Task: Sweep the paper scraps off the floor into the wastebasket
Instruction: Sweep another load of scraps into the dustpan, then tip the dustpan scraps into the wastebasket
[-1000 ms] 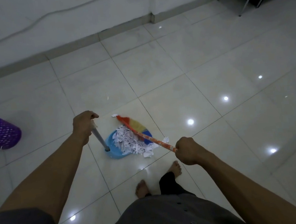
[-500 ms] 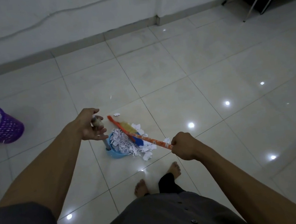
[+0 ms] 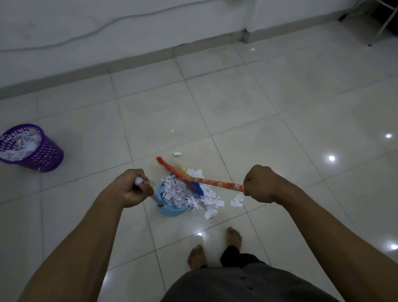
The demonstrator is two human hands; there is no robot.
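Paper scraps (image 3: 186, 195) heap in the blue dustpan (image 3: 169, 209) at twelve o'clock from the feet. Left hand (image 3: 133, 188) grips its handle, right hand (image 3: 260, 184) the broom (image 3: 212, 183). Lifting hastily could spill them; wastebasket (image 3: 29, 150) sits at ten o'clock.

A glossy floor (image 3: 275, 105) of large pale square tiles, with thin dark grout lines and small bright light reflections toward the right. A purple perforated wastebasket (image 3: 31, 150) stands on it at the far left, filled with white shredded paper. Near the centre, a light blue dustpan (image 3: 169, 208) rests on the tiles, heaped with white paper scraps (image 3: 176, 194); more scraps spill onto the floor just right of it. One loose scrap (image 3: 177, 153) lies a little farther back. Two bare feet (image 3: 197, 256) stand on the tiles near the bottom. Metal chair legs (image 3: 379, 25) rest at the far right corner.
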